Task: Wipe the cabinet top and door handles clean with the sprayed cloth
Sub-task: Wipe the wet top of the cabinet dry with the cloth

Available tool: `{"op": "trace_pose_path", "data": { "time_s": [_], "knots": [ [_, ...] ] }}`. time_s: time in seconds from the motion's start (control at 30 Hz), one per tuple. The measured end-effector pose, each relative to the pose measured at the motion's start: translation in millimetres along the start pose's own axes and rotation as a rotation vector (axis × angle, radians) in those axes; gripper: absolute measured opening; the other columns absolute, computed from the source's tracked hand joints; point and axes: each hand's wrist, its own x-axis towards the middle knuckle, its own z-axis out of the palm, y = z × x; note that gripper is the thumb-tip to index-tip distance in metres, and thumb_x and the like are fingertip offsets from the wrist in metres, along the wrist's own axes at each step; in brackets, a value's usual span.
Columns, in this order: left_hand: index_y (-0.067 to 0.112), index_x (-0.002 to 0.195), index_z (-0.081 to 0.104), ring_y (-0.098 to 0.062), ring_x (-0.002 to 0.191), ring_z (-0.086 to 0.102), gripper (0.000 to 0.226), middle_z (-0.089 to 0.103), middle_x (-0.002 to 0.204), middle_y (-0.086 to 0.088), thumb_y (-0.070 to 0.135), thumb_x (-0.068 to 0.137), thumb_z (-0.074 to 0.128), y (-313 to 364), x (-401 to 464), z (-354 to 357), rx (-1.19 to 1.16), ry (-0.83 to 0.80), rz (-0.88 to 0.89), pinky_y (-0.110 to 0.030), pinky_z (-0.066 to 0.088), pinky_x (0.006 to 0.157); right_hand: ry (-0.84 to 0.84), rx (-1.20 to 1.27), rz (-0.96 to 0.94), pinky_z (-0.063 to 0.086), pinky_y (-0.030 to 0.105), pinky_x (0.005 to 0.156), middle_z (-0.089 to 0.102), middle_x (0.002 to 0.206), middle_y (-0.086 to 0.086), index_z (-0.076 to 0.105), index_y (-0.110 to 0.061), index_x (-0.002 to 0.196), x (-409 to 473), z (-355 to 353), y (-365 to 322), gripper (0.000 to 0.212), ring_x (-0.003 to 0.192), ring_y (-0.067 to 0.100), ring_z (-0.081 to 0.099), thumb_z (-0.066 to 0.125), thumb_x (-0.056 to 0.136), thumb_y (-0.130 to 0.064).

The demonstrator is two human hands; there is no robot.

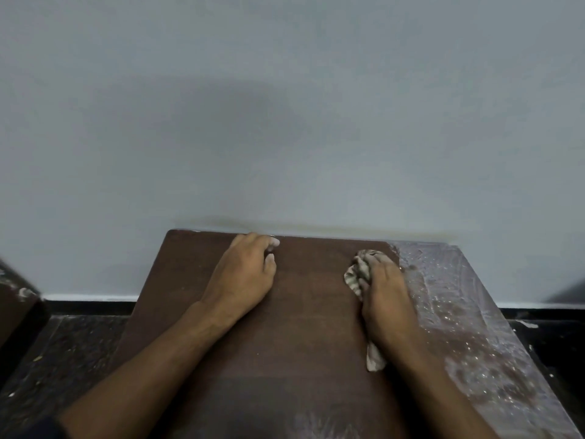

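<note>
While my left hand [245, 274] rested loosely curled on the cabinet top [304, 312], my right hand [384, 289] gripped the bunched cloth [356, 274] beneath it.

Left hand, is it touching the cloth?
Apart. The head view shows bare brown cabinet top between the left hand and the cloth.

Left grip [245, 274] rests, fingers curled — right grip [384, 288] seemingly clenched, palm down.
</note>
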Motion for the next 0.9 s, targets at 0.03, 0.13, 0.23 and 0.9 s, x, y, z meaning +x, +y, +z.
{"op": "trace_pose_path", "data": {
  "time_s": [0.03, 0.13, 0.23, 0.9],
  "knots": [
    [0.017, 0.118, 0.065, -0.011, 0.107, 0.053, 0.028, 0.065, 0.111, 0.007, 0.015, 0.091, 0.058, 3.9, 0.2, 4.4, -0.006, -0.012, 0.024, -0.018, 0.040, 0.095, -0.014, 0.025, -0.035, 0.018, 0.020, 0.120, 0.040, 0.152, 0.003, 0.046, -0.017, 0.146, -12.2, -0.1, -10.2, 0.052, 0.145, 0.008, 0.029, 0.053, 0.096, -0.002],
    [0.019, 0.116, 0.065, -0.012, 0.103, 0.055, 0.027, 0.064, 0.108, 0.008, 0.017, 0.089, 0.060, 16.8, 0.6, 17.1, -0.029, -0.062, 0.094, -0.025, 0.046, 0.093, -0.155, 0.111, -0.232, 0.022, 0.016, 0.119, 0.037, 0.155, -0.008, 0.047, -0.021, 0.147, -68.2, -3.1, -45.5, 0.052, 0.145, -0.008, 0.022, 0.050, 0.097, -0.005],
    [0.021, 0.116, 0.065, -0.010, 0.099, 0.055, 0.027, 0.063, 0.106, 0.010, 0.019, 0.089, 0.061, 23.6, -0.9, 24.2, -0.030, -0.094, 0.142, -0.026, 0.047, 0.089, -0.232, 0.098, -0.392, 0.028, 0.022, 0.119, 0.033, 0.159, -0.005, 0.043, -0.023, 0.149, -106.2, -14.7, -47.2, 0.051, 0.150, 0.007, 0.024, 0.047, 0.099, -0.021],
    [0.018, 0.119, 0.064, -0.014, 0.097, 0.058, 0.029, 0.064, 0.107, 0.004, 0.019, 0.090, 0.060, 41.3, -57.3, 2.8, -0.028, -0.137, 0.111, -0.029, 0.046, 0.090, -0.380, 0.274, -0.423, 0.021, 0.023, 0.122, 0.042, 0.154, 0.001, 0.048, -0.016, 0.147, -140.2, -38.7, -60.8, 0.045, 0.148, 0.010, 0.030, 0.055, 0.102, -0.015]
  ]
}}
